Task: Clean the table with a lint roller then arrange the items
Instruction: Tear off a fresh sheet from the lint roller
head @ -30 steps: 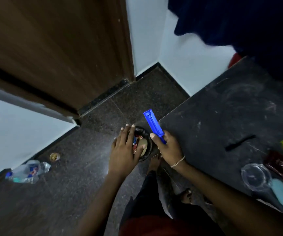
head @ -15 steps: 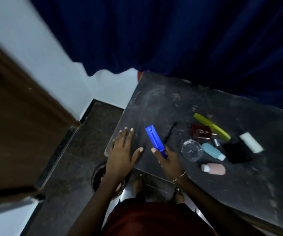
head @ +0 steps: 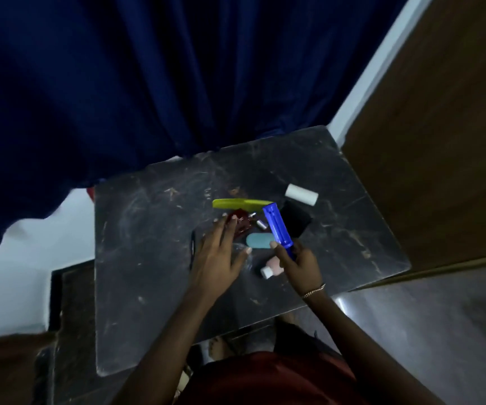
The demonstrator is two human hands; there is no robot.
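- The right hand (head: 300, 264) grips the lower end of the blue plastic lint roller (head: 278, 228). Its fingers (head: 279, 252) are wrapped round the handle, and the blue body slants up and away from them, over the clutter.
- The left hand (head: 215, 258) is spread flat with straight fingers (head: 221, 229) and holds nothing. Its fingertips reach a dark red glossy item (head: 243, 222), and the palm covers what looks like a clear round lid.
- The dark stone table (head: 148, 258) is dusty and scuffed. Its bare part lies on the outer side of the left fingers.
- Between the two hands lie a teal oval bottle (head: 260, 240) and, nearer the right wrist, a pink bottle with a white cap (head: 273, 266).
- Beyond the fingertips is a yellow-green plastic comb (head: 235, 203).
- A black soft pouch (head: 295, 219) sits behind the roller, and a white cylinder roll (head: 301, 194) lies further off.
- A slim black stick (head: 192, 247) lies just beside the left little finger.
- The step in hand looks like clearing the items aside so that the roller can reach the surface.
- To do it well, the left fingers should sweep the small pieces together in one gentle push, since the bottles would roll.
- The roller should stay raised until a bare lane opens.
- Whether a sticky roll is fitted on the blue handle cannot be told, and the loose white cylinder suggests checking first.
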